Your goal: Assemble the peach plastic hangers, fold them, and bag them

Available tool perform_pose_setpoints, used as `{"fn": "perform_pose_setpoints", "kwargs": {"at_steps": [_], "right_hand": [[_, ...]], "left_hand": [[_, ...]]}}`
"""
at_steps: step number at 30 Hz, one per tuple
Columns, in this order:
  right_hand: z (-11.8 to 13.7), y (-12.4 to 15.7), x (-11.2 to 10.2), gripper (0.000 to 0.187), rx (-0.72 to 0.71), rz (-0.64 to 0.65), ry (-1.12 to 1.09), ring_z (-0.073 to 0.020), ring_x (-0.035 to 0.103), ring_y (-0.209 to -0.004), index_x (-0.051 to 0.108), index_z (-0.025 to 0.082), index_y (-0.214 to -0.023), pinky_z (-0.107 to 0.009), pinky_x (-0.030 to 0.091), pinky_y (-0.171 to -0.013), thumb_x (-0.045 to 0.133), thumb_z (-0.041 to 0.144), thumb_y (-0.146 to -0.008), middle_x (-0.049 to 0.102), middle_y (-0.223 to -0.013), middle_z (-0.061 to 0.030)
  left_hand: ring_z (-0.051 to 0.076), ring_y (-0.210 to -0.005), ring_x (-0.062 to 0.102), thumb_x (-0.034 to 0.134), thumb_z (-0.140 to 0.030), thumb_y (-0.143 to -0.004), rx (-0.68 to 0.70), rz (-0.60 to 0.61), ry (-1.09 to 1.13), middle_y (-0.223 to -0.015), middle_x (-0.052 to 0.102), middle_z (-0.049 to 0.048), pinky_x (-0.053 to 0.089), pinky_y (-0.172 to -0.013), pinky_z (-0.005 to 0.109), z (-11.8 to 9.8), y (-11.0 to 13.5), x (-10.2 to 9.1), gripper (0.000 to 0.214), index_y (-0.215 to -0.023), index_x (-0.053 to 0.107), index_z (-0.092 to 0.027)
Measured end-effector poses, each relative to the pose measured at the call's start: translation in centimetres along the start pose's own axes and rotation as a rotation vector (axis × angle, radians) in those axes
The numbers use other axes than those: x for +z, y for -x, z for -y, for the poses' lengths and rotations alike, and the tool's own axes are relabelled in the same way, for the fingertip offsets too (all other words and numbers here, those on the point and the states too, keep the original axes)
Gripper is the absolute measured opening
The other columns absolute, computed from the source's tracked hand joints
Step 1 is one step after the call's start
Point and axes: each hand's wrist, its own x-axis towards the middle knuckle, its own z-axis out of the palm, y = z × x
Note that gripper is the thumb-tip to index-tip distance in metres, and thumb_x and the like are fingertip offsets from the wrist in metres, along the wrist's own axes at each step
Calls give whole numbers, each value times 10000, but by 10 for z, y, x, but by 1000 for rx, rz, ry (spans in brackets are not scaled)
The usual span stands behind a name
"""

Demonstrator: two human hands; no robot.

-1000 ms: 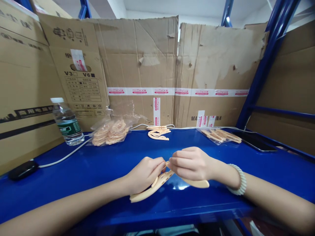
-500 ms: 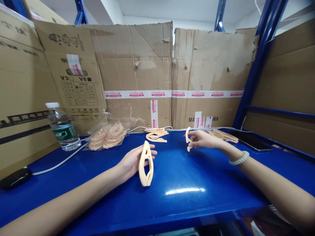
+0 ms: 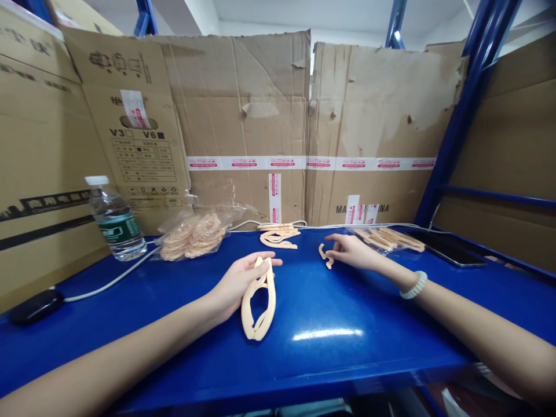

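Observation:
My left hand [image 3: 241, 279] holds a pair of long peach plastic pieces [image 3: 259, 301] joined into a loop, their lower ends resting on the blue shelf [image 3: 174, 301]. My right hand [image 3: 353, 250] reaches farther back, its fingers pinched on a small peach hook-shaped piece [image 3: 324, 255] that touches the shelf. A little pile of similar peach pieces [image 3: 278, 236] lies behind, between the two hands.
A clear bag of peach parts [image 3: 193, 234] and a water bottle [image 3: 115, 219] stand at the back left. Another bag of parts [image 3: 388, 238] and a dark phone [image 3: 449, 248] lie at the back right. A white cable [image 3: 108, 281] leads to a black device [image 3: 32, 306]. Cardboard walls surround the shelf.
One second ago both hands were together on the long pieces. The right hand then reached back and now holds the small hook lower, on the shelf. The left hand has tilted the loop down.

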Motion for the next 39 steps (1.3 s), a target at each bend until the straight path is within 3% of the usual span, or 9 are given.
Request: {"fn": "perform_pose_setpoints", "kwargs": {"at_steps": [3,5,10,13,17,22,30,35,39], "right_hand": [[31,14,6,339,-236,-138,-7,-170,624,-709,542,142,-1207,-294,479,-682,520,239,-883,680,-820,-51],[59,29,12,326,-465,-197,25,-204,598,-915,538,165,-1217,-353,484,-805,500,227,-900,655,-998,-93],[115,64,31,344,-983,-121,351,-247,464,-1197,513,142,-1277,-409,405,-966,449,227,-950,586,-1218,-127],[122,70,37,306,-1122,-114,446,-217,445,-1245,549,138,-1236,-362,375,-1015,403,148,-967,595,-1235,-85],[115,65,35,242,-1121,-154,449,-196,482,-1221,598,168,-1140,-344,387,-1008,430,145,-966,616,-1204,-69],[114,64,33,174,-1073,-149,389,-165,541,-1107,615,157,-970,-299,441,-904,441,170,-970,664,-1025,-61],[106,59,37,179,-1031,-237,466,-161,553,-935,591,158,-874,-298,429,-788,439,164,-968,655,-909,-63],[101,53,38,176,-1026,-273,525,-190,544,-1021,606,137,-907,-308,422,-807,440,145,-963,662,-949,-77],[101,53,40,177,-1045,-316,564,-196,560,-1028,610,132,-909,-323,424,-799,442,139,-961,671,-978,-89]], "left_hand": [[135,-790,605,646,-352,-842,84,-33,-67,-1192,638,119,503,-688,236,0,0,1,380,-1158,567,-157],[159,-795,616,631,-420,-838,154,-62,-119,-1154,655,127,504,-694,261,0,2,3,433,-1172,549,-156],[215,-827,643,530,-479,-882,333,-134,-259,-1074,681,136,502,-723,305,0,9,9,417,-1132,529,-145],[215,-854,642,477,-466,-915,426,-130,-390,-1047,687,116,491,-771,306,-1,15,11,337,-1032,552,-160],[185,-774,624,486,-444,-915,457,-133,-477,-907,683,63,476,-710,262,-2,18,12,288,-934,564,-167],[122,-596,495,497,-444,-902,429,-152,-558,-645,526,-21,394,-561,209,-2,17,13,320,-770,559,-159],[135,-622,517,421,-394,-939,472,67,-779,-692,568,-3,379,-596,226,3,26,17,299,-800,548,-162],[119,-577,434,439,-401,-920,447,5,-774,-627,488,-22,327,-526,211,3,24,18,324,-711,508,-163],[124,-546,477,488,-415,-900,428,-1,-750,-619,549,-12,343,-505,211,2,23,16,310,-730,549,-163]]}}
